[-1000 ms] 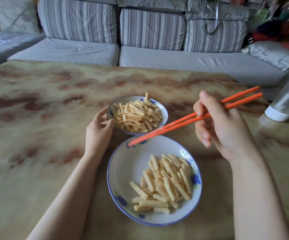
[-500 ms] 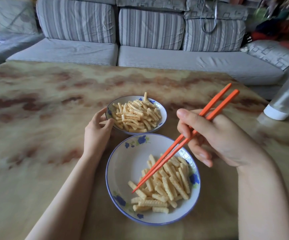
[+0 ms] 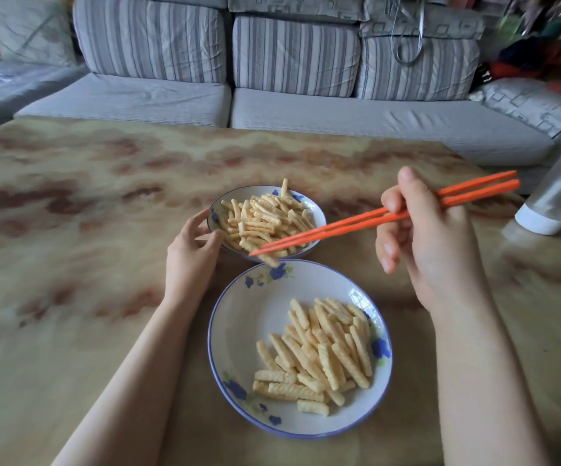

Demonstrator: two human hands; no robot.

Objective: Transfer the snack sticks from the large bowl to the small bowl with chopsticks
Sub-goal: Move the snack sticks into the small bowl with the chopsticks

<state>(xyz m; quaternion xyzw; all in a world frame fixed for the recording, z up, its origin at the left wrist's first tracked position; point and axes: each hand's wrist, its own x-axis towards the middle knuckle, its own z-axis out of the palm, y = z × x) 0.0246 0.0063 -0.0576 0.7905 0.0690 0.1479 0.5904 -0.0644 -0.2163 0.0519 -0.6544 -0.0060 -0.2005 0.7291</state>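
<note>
The large white bowl (image 3: 238, 331) with blue flowers sits near me, with a heap of ridged snack sticks (image 3: 319, 358) on its right side. Just beyond it stands the small bowl (image 3: 217, 213), piled with snack sticks (image 3: 265, 216). My left hand (image 3: 190, 257) holds the small bowl's left rim between thumb and fingers. My right hand (image 3: 430, 237) grips a pair of orange chopsticks (image 3: 373, 220). Their tips are over the small bowl's near edge and pinch one snack stick (image 3: 270, 260), which is blurred.
The bowls stand on a tan marbled table (image 3: 70, 264). A clear bottle with a white cap (image 3: 554, 203) lies at the right edge. A grey striped sofa (image 3: 292, 95) runs behind the table.
The chopstick tips have risen from the pile in the large bowl and moved forward to the small bowl's near edge with one stick pinched. My left hand has stayed on the small bowl.
</note>
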